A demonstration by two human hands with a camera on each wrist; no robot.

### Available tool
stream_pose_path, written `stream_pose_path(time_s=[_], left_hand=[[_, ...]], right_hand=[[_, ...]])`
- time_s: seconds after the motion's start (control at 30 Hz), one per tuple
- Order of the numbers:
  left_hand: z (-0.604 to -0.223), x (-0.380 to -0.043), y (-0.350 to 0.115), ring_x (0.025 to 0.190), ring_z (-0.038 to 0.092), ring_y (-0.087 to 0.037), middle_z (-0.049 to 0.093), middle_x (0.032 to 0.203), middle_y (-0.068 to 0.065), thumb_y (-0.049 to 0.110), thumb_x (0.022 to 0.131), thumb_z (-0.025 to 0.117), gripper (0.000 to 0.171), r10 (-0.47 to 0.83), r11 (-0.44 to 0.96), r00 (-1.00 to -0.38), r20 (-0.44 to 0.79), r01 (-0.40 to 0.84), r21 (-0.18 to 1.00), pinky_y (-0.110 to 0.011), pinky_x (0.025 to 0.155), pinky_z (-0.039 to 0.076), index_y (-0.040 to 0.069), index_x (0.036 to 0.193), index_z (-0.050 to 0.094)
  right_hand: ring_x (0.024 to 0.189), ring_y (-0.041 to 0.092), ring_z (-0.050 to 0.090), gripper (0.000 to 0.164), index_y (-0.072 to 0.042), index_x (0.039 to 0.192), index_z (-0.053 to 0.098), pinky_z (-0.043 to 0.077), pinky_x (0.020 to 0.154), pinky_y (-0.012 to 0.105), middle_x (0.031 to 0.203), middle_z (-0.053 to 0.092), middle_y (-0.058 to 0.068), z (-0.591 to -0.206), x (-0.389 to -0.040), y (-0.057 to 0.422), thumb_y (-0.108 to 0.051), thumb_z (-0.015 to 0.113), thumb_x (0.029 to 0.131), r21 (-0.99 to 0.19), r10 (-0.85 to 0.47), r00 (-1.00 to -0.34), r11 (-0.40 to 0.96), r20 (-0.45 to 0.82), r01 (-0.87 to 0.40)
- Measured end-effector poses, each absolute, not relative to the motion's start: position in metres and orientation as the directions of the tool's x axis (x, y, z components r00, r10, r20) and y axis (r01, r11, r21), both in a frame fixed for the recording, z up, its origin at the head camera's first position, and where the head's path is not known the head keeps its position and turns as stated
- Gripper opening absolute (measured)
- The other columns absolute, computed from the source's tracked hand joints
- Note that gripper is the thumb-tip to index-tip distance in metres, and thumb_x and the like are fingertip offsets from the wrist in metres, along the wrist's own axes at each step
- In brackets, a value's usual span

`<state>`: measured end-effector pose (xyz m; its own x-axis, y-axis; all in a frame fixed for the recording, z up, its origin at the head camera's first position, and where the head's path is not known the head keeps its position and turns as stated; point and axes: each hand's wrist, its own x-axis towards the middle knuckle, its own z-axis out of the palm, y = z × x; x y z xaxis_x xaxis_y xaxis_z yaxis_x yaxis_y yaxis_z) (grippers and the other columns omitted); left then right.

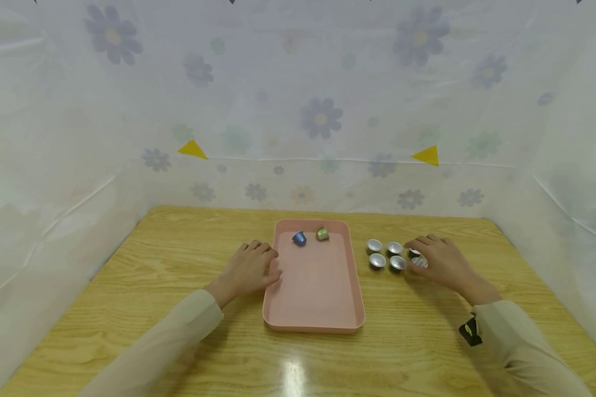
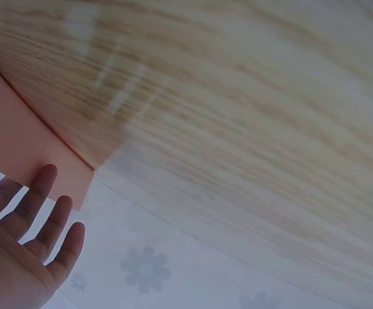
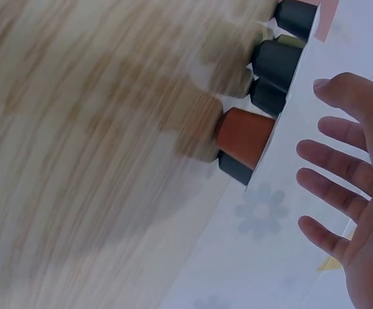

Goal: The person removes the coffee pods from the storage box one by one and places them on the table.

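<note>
My left hand [image 1: 248, 268] is at the left rim of a pink tray [image 1: 313, 298], fingers loosely spread. In the left wrist view, its fingertips [image 2: 46, 174] are at the tray's outer wall. Two coffee capsules, one blue [image 1: 299, 239] and one green [image 1: 323, 234], lie on their sides at the tray's far end. My right hand [image 1: 442, 262] hovers over the right end of a group of coffee capsules [image 1: 377, 261] standing lid up on the table, partly hiding the nearest ones. The right wrist view shows its spread fingers apart from an orange-brown capsule [image 3: 244, 136] and several dark capsules [image 3: 277, 63].
The wooden table [image 1: 179, 237] carries the tray in the middle and the capsules to its right. Whitish flowered sheeting [image 1: 258, 110] surrounds the back and sides, with yellow triangles [image 1: 192, 149] on it. A small black tag [image 1: 471, 331] hangs at the right sleeve.
</note>
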<state>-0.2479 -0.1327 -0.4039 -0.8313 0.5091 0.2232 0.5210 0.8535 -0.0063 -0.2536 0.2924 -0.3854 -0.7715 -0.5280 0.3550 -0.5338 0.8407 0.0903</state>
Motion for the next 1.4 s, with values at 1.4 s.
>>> stream_pose_path(time_s=[1.4], left_hand=[[-0.404,-0.247,-0.133,0.106,0.052,-0.025,0.06,0.113,-0.004,0.046,0.087,0.051,0.042,0.515,0.85,-0.825,0.232,0.527,-0.01,-0.045,0.089,0.042,0.014,0.111,0.063]], right_hand=[[0.094,0.025,0.057,0.032,-0.011,0.106,0.063,0.045,0.079,0.047,0.102,0.063,0.005,-0.391,-0.283,0.213,-0.024,0.07,0.078,0.101,-0.655,-0.628,0.722,0.42,-0.685]])
